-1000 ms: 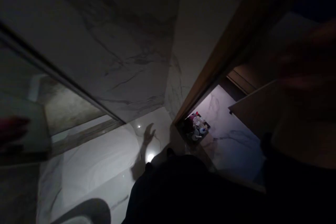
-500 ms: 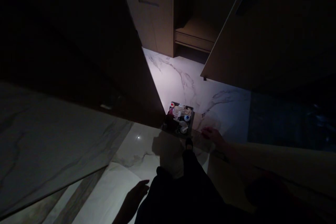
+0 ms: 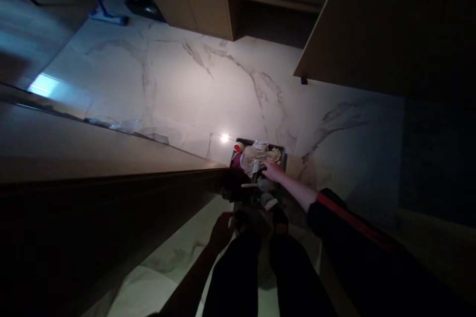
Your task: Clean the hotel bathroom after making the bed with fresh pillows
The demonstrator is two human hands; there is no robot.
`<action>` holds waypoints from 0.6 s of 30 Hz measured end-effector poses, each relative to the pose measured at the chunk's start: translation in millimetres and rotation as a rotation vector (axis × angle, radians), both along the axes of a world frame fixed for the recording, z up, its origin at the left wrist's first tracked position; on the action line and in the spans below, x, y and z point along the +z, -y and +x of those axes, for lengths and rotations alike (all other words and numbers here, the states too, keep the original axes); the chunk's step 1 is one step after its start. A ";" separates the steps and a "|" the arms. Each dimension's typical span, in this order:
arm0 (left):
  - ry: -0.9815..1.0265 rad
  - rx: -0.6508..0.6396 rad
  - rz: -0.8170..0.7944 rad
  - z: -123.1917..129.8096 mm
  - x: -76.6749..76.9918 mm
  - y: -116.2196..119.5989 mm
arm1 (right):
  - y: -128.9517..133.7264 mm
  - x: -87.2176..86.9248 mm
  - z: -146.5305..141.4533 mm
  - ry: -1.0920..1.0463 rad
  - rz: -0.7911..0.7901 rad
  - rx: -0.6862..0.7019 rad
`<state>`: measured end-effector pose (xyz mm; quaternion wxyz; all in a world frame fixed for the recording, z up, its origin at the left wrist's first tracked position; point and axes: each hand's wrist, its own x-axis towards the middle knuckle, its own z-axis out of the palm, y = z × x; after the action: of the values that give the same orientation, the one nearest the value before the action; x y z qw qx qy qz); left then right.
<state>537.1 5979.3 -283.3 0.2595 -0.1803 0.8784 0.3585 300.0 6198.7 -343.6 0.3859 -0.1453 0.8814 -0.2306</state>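
A dark tray [image 3: 284,161] lies on the floor in front of my feet. In it are pale crumpled cloths [image 3: 253,159], a container with a red top [image 3: 238,147], a maroon item [image 3: 237,162] and a grey-white brush-like item with a handle [image 3: 265,185]. My right hand [image 3: 272,171] reaches into the tray's right part, over the spot where a blue-capped container stood; its fingers curve downward and what they hold is hidden. My left hand [image 3: 222,230] hangs near my left foot, in dim light, fingers bent, with nothing visible in it.
The dark door [image 3: 148,193] stands at the left, its edge by the tray. Another door panel [image 3: 357,34] is at the upper right. Beyond the marble floor [image 3: 178,79] are wooden cabinets [image 3: 197,0], a blue mop [image 3: 107,16] and a dark box [image 3: 143,4].
My right hand has moved from beside the tray into it. My left hand has come up and closer to the tray. The left door has swung, uncovering more floor, the mop and the box.
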 end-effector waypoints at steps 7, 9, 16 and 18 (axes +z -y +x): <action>-0.155 -0.038 -0.133 -161.3 -191.9 6.3 | 77.3 -127.7 -55.5 -0.153 -0.018 0.249; -0.112 -0.029 -0.169 -185.3 -209.7 4.0 | 49.9 -135.6 -56.7 -0.209 -0.055 0.370; -0.130 -0.267 -0.060 -155.0 -189.5 -33.6 | -30.7 -105.8 -60.7 -0.054 0.149 0.375; -0.037 -0.296 0.082 -130.4 -184.9 -45.3 | 3.1 -107.2 -67.0 -0.156 0.090 0.311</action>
<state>406.7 6024.6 -468.2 0.3005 -0.0314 0.8845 0.3554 233.0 6195.6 -450.8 0.3536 -0.2797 0.8850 -0.1163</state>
